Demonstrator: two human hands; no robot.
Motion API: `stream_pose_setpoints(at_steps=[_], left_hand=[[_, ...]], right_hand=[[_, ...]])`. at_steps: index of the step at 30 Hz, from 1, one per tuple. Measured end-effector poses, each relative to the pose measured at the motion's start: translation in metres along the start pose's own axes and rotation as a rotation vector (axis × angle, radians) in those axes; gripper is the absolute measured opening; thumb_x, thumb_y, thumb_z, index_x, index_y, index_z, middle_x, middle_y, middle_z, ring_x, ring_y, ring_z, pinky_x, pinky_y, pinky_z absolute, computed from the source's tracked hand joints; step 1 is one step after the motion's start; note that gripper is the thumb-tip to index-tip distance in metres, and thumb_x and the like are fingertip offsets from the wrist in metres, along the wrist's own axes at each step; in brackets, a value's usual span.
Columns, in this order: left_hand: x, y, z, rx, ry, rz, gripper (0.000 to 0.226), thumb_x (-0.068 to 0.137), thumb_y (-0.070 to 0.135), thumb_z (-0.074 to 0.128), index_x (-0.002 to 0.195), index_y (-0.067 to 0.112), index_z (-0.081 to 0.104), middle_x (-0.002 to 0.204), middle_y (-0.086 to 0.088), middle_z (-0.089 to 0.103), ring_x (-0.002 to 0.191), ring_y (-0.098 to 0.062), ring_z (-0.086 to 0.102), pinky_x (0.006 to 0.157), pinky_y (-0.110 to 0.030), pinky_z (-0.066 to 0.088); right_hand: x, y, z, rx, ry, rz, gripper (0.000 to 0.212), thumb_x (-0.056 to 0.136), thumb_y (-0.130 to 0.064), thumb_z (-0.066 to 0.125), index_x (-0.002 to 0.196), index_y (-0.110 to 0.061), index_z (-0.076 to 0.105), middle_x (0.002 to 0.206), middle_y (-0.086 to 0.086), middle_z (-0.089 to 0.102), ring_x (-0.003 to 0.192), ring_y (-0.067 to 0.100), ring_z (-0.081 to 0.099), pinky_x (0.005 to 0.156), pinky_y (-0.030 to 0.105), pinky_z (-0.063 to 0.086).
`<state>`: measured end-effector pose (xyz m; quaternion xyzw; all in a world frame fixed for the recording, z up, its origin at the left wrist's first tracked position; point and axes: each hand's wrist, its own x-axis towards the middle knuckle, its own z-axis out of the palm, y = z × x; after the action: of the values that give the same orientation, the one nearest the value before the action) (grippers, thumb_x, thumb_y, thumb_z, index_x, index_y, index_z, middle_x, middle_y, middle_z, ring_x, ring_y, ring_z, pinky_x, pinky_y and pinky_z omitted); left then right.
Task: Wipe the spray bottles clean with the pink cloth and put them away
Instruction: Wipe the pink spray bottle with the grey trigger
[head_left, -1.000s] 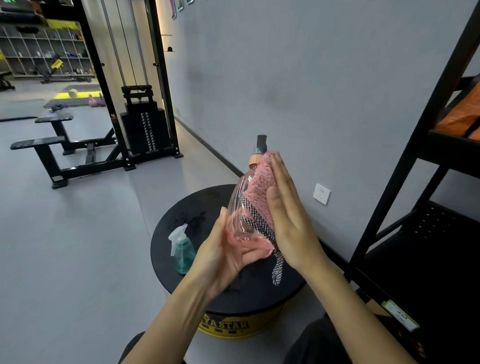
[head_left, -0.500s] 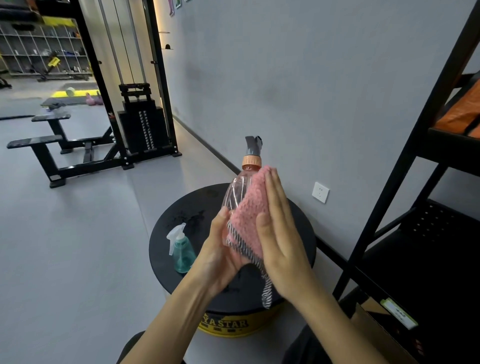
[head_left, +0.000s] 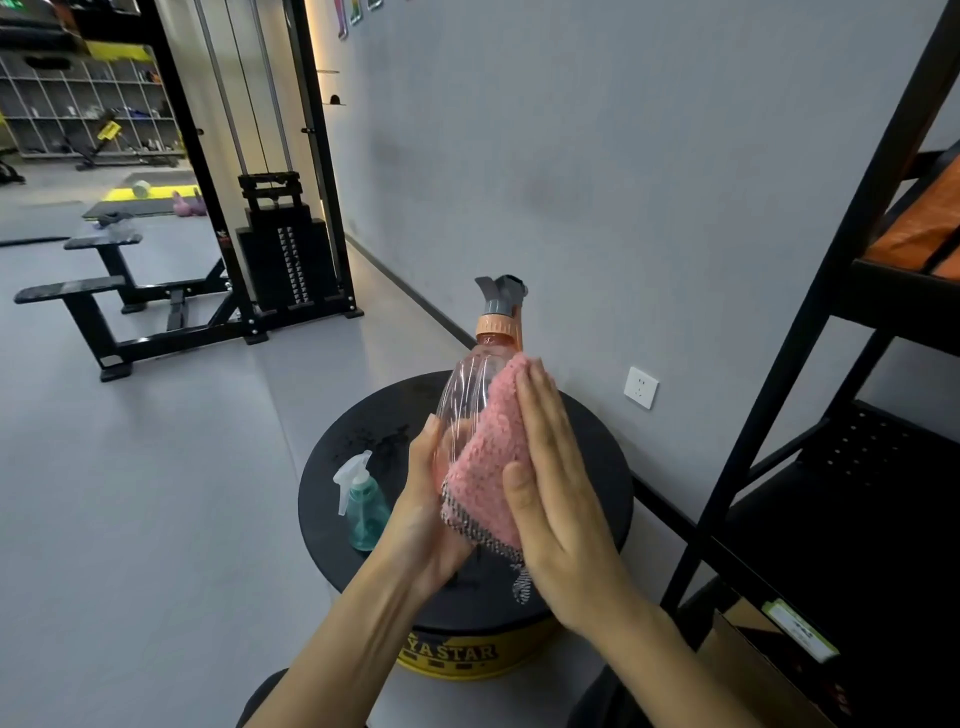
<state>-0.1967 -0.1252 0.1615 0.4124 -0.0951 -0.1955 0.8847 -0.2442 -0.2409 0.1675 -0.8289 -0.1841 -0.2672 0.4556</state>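
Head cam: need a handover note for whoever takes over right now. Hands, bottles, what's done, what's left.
Left hand: grips the base of the pink spray bottle, held upright above the round black table.
Right hand: fingers straight, pressing the pink cloth flat against the bottle's side.
Teal spray bottle: stands upright on the left part of the table, untouched.
Done: wiping of the pink bottle is under way.
Left: finish the pink bottle, wipe the teal one, put both away.
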Motion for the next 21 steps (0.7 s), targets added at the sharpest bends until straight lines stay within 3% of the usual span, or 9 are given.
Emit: stream_pose_setpoints(at_steps=[6, 10, 14, 16, 18, 21], left_hand=[[-0.001, -0.005, 0.005, -0.001, -0.066, -0.041, 0.057, 0.087, 0.060, 0.040, 0.100, 0.018, 0.077, 0.092, -0.014, 0.072, 0.073, -0.024, 0.072, 0.059, -0.036, 0.063], [0.002, 0.005, 0.003, -0.040, -0.029, 0.003, 0.062, 0.087, 0.057, 0.036, 0.114, 0.010, 0.067, 0.107, -0.018, 0.072, 0.092, -0.028, 0.073, 0.066, -0.036, 0.062], [0.003, 0.010, -0.003, -0.023, 0.033, 0.010, 0.066, 0.091, 0.057, 0.032, 0.130, 0.010, 0.056, 0.118, -0.016, 0.070, 0.108, -0.026, 0.069, 0.079, -0.034, 0.059], [0.002, 0.009, -0.004, -0.021, 0.034, -0.012, 0.065, 0.094, 0.058, 0.030, 0.137, 0.015, 0.051, 0.125, -0.015, 0.067, 0.114, -0.027, 0.065, 0.083, -0.036, 0.059], [-0.001, 0.007, -0.003, -0.009, 0.010, -0.041, 0.065, 0.091, 0.059, 0.031, 0.136, 0.017, 0.052, 0.123, -0.015, 0.068, 0.111, -0.028, 0.067, 0.080, -0.038, 0.060], [-0.004, 0.002, 0.000, 0.060, -0.041, -0.069, 0.057, 0.090, 0.055, 0.035, 0.116, 0.014, 0.066, 0.103, -0.019, 0.072, 0.085, -0.029, 0.072, 0.067, -0.037, 0.063]], right_hand=[[0.043, -0.001, -0.020, 0.175, 0.029, 0.108, 0.053, 0.100, -0.046, 0.021, 0.151, -0.041, 0.009, 0.161, -0.023, 0.007, 0.147, -0.007, 0.005, 0.124, 0.036, 0.011], [0.021, -0.005, -0.007, 0.134, -0.017, 0.049, 0.060, 0.099, -0.051, 0.019, 0.155, -0.038, -0.001, 0.161, -0.024, -0.003, 0.148, -0.002, 0.001, 0.118, 0.027, 0.016], [-0.008, 0.000, 0.007, 0.081, -0.017, 0.031, 0.063, 0.099, -0.058, 0.022, 0.152, -0.043, -0.008, 0.162, -0.022, -0.009, 0.150, 0.005, -0.004, 0.121, 0.047, 0.017], [-0.006, 0.000, 0.005, 0.089, -0.022, 0.049, 0.063, 0.097, -0.061, 0.021, 0.151, -0.046, -0.008, 0.161, -0.024, -0.009, 0.150, 0.003, -0.004, 0.121, 0.049, 0.016], [0.006, -0.001, -0.001, 0.099, -0.024, 0.061, 0.063, 0.094, -0.067, 0.017, 0.150, -0.049, -0.006, 0.160, -0.028, -0.007, 0.149, -0.001, -0.002, 0.121, 0.045, 0.014], [0.033, -0.003, -0.016, 0.124, -0.007, 0.098, 0.058, 0.094, -0.064, 0.015, 0.149, -0.051, 0.002, 0.160, -0.029, -0.001, 0.146, -0.008, 0.001, 0.121, 0.034, 0.012]])
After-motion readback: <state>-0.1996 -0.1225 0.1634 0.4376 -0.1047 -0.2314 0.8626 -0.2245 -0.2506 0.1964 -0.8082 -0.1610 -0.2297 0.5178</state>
